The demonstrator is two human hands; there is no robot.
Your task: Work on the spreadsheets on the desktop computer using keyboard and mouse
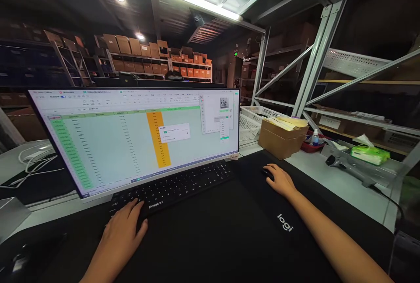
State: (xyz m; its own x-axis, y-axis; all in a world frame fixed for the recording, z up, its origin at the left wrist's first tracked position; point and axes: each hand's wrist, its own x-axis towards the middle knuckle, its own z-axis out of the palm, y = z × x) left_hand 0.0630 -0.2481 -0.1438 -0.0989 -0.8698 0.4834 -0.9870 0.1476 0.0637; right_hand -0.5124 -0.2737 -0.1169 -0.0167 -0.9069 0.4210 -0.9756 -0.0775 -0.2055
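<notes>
Resting at 7 o'clock, the left hand [123, 230] lies flat with fingers loosely spread on the corner of the keyboard [177, 186]. The right hand [280, 181] cups the mouse [266, 172] at 2 o'clock. A stray key press may spoil the sheet open on the monitor [138, 138].

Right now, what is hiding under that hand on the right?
A black mouse peeks out from under the right hand, on the black desk mat. The hand covers most of it.
</notes>
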